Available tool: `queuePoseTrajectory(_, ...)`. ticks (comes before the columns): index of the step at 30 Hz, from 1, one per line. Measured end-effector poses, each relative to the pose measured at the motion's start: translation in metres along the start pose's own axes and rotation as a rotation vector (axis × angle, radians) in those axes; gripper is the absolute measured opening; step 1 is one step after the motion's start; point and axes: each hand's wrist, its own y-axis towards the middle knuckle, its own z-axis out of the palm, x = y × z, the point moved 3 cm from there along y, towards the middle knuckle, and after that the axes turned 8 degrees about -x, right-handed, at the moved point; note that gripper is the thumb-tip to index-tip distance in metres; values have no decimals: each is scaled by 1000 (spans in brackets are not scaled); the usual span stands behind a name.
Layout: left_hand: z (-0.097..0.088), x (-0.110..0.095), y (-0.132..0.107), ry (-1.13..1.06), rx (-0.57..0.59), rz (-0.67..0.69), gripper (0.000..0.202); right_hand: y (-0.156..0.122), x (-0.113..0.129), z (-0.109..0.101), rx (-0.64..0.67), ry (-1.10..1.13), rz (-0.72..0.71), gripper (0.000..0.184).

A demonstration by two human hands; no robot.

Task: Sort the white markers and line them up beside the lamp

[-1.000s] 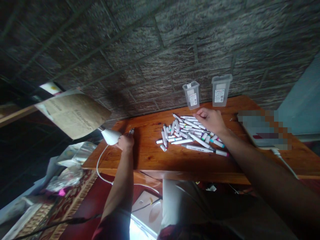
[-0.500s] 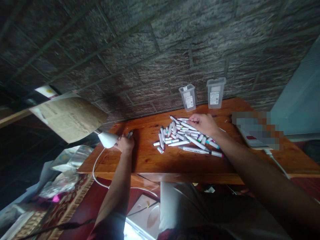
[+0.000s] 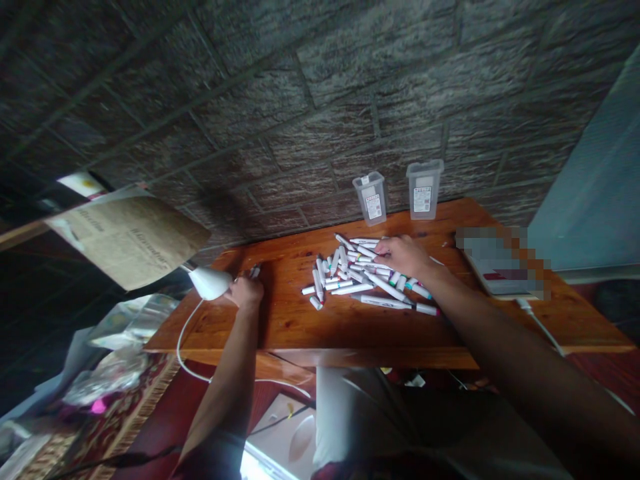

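Observation:
White markers (image 3: 345, 289) with coloured caps lie in a loose heap on the wooden table (image 3: 290, 327). My right hand (image 3: 404, 256) reaches over the heap's back right, thumb and fingers pinched down on a marker (image 3: 367, 253); the grip is partly hidden by the hand. Well to the left, my left hand (image 3: 245, 291) is closed near the table's left end, beside the white lamp head (image 3: 211, 283). Pale marker ends (image 3: 255, 271) poke up from its fingers; how many it holds is not clear.
Two clear plastic boxes (image 3: 371, 200) with labels stand behind the heap against the brick wall (image 3: 330, 120). A flat blurred device (image 3: 500, 263) with a white cable (image 3: 543, 327) lies on the right. A brown paper bag (image 3: 135, 240) hangs above the lamp.
My right hand has moved slightly down and nearer the middle of the heap. My left hand stays by the lamp, still closed. The whole view has shifted a little.

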Motion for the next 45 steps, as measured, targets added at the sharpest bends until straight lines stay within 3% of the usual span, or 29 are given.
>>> queuePoseTrajectory(7, -2, -1, -1, -29, -16, 9, 41, 1, -3, 2, -45, 15, 26, 18)
queuePoseTrajectory(16, -16, -20, -15, -105, -123, 157, 41, 3, -4, -2, -208, 163, -5, 11)
queuePoseTrajectory(25, -19, -22, -14, -206, -178, 209, 35, 8, -3, -7, -409, 365, 20, 8)
queuePoseTrajectory(29, -24, -25, -18, -290, -199, 245, 35, 12, -12, -7, -537, 621, 105, 14)
queuePoseTrajectory(32, -31, -34, -26, -388, -196, 313, 38, 15, -16, -5, -534, 834, 195, 26)
queuePoseTrajectory(35, -38, -59, -40, -502, -116, 427, 39, 15, -12, -6, -487, 996, 250, 32)
queuePoseTrajectory(37, -44, -86, -52, -598, -2, 522, 39, 13, -5, -9, -467, 1034, 227, 32)
queuePoseTrajectory(38, -47, -103, -59, -656, 66, 575, 39, 12, -1, -10, -453, 1041, 206, 31)
queuePoseTrajectory(40, -54, -138, -74, -937, 312, 659, 42, 10, 6, -11, -427, 1046, 156, 30)
queuePoseTrajectory(43, -63, -181, -90, -1226, 512, 611, 43, 8, 13, -10, -384, 1069, 77, 27)
queuePoseTrajectory(45, -63, -196, -97, -1382, 587, 537, 40, 8, 15, -8, -354, 1080, 43, 25)
